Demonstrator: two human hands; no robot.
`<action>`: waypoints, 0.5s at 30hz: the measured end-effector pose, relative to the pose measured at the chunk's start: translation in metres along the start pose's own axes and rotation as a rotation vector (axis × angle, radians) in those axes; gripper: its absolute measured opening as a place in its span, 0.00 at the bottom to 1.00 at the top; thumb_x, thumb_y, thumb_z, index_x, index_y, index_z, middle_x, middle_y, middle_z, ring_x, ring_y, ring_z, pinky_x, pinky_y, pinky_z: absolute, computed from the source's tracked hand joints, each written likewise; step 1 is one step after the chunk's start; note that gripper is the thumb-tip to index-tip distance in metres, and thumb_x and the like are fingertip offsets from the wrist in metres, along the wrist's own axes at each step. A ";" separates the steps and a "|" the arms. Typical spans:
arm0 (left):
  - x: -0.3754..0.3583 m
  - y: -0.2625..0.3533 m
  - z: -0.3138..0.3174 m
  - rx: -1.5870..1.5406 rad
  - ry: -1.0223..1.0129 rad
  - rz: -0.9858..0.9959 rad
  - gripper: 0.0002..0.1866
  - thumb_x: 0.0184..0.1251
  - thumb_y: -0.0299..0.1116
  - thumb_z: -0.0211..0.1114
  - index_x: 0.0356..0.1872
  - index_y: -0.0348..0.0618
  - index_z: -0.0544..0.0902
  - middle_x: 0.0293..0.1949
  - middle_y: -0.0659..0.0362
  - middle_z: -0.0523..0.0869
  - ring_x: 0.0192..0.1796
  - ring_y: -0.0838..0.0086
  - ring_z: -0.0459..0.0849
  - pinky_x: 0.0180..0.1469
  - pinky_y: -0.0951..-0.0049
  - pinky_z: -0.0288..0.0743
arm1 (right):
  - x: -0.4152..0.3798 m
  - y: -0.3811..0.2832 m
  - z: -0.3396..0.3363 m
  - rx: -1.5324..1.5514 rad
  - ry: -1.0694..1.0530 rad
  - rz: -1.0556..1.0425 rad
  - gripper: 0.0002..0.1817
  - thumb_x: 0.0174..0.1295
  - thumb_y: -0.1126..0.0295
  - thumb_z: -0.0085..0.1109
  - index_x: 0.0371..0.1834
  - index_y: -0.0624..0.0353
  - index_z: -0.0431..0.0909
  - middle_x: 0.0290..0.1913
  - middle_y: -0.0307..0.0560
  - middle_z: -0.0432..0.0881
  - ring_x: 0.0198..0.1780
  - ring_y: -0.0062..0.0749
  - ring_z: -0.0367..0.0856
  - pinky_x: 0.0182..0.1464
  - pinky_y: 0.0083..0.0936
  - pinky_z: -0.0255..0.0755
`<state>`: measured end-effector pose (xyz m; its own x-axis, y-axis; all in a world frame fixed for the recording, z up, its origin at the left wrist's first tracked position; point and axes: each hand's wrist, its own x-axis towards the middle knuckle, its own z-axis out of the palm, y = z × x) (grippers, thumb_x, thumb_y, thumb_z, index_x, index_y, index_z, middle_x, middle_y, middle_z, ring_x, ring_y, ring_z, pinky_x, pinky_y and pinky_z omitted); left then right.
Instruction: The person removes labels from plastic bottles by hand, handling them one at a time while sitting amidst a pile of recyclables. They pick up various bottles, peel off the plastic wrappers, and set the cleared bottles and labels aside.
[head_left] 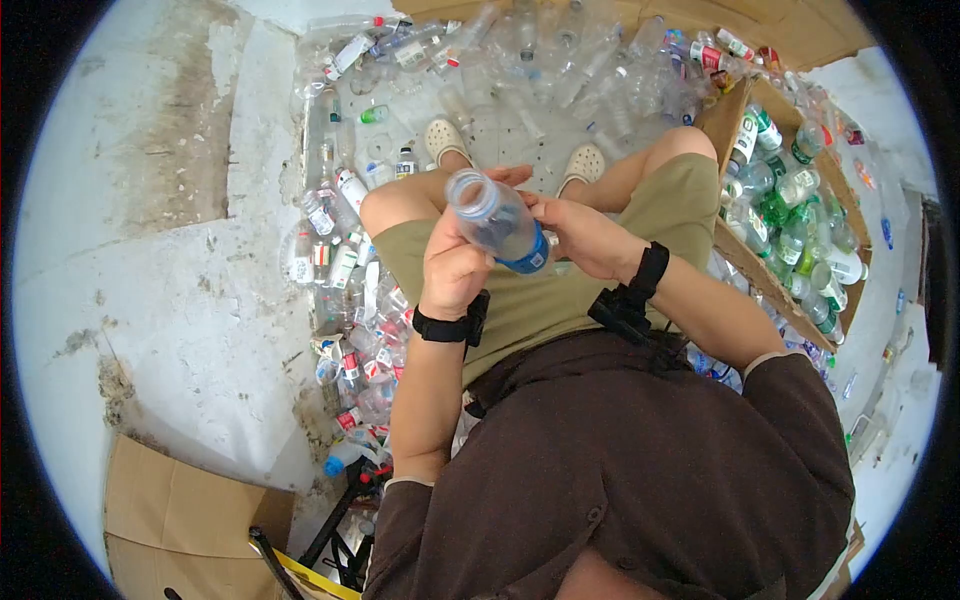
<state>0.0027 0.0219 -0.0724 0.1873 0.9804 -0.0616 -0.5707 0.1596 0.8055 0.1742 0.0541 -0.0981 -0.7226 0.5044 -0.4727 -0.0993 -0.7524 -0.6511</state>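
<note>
Bottle (pixel 497 220) with blue label held over the lap, mouth open and uncapped, looks empty.

Left hand (pixel 455 268) is wrapped around the bottle's body, fingers clenched on it; right hand (pixel 583 238) is pressed to the label end, fingers curled against it, grip there cannot be told exactly. Cardboard box (pixel 735 255) at the right is filled with clear and green bottles. Loose pile of empty bottles (pixel 520 70) is spread on the floor ahead and along the left wall.
</note>
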 end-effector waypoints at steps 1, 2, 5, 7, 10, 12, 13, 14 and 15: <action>-0.001 -0.002 0.000 0.014 -0.042 0.000 0.42 0.33 0.28 0.57 0.63 0.35 0.64 0.63 0.42 0.68 0.64 0.59 0.69 0.66 0.62 0.61 | 0.000 0.002 -0.004 0.004 0.001 0.002 0.29 0.64 0.48 0.45 0.66 0.49 0.63 0.59 0.39 0.69 0.61 0.25 0.65 0.57 0.37 0.62; -0.002 -0.003 -0.001 0.028 -0.084 -0.002 0.42 0.34 0.28 0.57 0.63 0.35 0.65 0.64 0.42 0.67 0.65 0.59 0.68 0.66 0.61 0.60 | -0.001 0.002 -0.007 -0.021 -0.046 0.004 0.29 0.63 0.50 0.46 0.65 0.50 0.64 0.58 0.39 0.70 0.60 0.25 0.66 0.56 0.36 0.63; -0.003 -0.003 -0.003 0.039 -0.119 -0.026 0.42 0.33 0.28 0.57 0.62 0.35 0.66 0.64 0.43 0.67 0.65 0.59 0.69 0.66 0.61 0.61 | -0.003 0.003 -0.008 -0.032 -0.069 0.025 0.27 0.61 0.56 0.48 0.64 0.53 0.65 0.56 0.39 0.71 0.57 0.24 0.68 0.54 0.34 0.65; -0.003 -0.002 0.000 0.023 -0.117 -0.025 0.42 0.34 0.28 0.56 0.63 0.34 0.66 0.64 0.43 0.68 0.64 0.59 0.70 0.66 0.61 0.61 | -0.005 0.003 -0.005 -0.021 -0.044 0.046 0.26 0.60 0.60 0.49 0.62 0.54 0.67 0.55 0.39 0.72 0.56 0.24 0.69 0.52 0.31 0.66; -0.001 0.001 -0.001 -0.001 -0.099 -0.074 0.40 0.35 0.26 0.55 0.62 0.33 0.67 0.63 0.43 0.69 0.64 0.60 0.71 0.66 0.62 0.61 | -0.012 0.013 0.007 -0.176 -0.037 -0.084 0.29 0.56 0.61 0.49 0.63 0.56 0.66 0.55 0.40 0.73 0.56 0.24 0.68 0.46 0.29 0.68; 0.004 0.002 -0.002 -0.012 -0.085 -0.113 0.39 0.36 0.25 0.54 0.62 0.33 0.67 0.63 0.44 0.69 0.63 0.61 0.71 0.66 0.62 0.61 | -0.010 0.023 0.003 -0.152 0.014 -0.029 0.30 0.54 0.65 0.51 0.63 0.58 0.66 0.55 0.41 0.74 0.57 0.22 0.67 0.51 0.25 0.66; 0.005 0.001 -0.003 0.043 -0.111 -0.074 0.39 0.36 0.24 0.53 0.61 0.32 0.68 0.63 0.44 0.70 0.63 0.61 0.72 0.66 0.62 0.61 | -0.009 0.024 0.001 -0.153 0.013 -0.029 0.30 0.54 0.65 0.51 0.63 0.58 0.66 0.55 0.41 0.74 0.57 0.22 0.67 0.51 0.25 0.66; 0.005 0.000 -0.003 0.099 -0.136 -0.036 0.38 0.37 0.23 0.51 0.61 0.32 0.68 0.63 0.45 0.70 0.62 0.61 0.72 0.66 0.62 0.62 | -0.009 0.024 0.000 -0.049 -0.022 -0.121 0.30 0.55 0.66 0.52 0.64 0.59 0.65 0.56 0.42 0.73 0.58 0.22 0.67 0.54 0.24 0.65; 0.004 0.000 -0.002 0.101 -0.133 -0.038 0.38 0.37 0.23 0.51 0.61 0.32 0.68 0.63 0.45 0.70 0.62 0.61 0.72 0.66 0.62 0.62 | -0.008 0.023 0.001 0.056 -0.059 -0.212 0.30 0.55 0.67 0.52 0.64 0.61 0.65 0.56 0.42 0.73 0.59 0.23 0.67 0.56 0.22 0.63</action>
<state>0.0015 0.0260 -0.0741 0.3154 0.9487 -0.0201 -0.4791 0.1775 0.8596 0.1768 0.0319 -0.1085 -0.7202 0.6292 -0.2924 -0.2895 -0.6555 -0.6975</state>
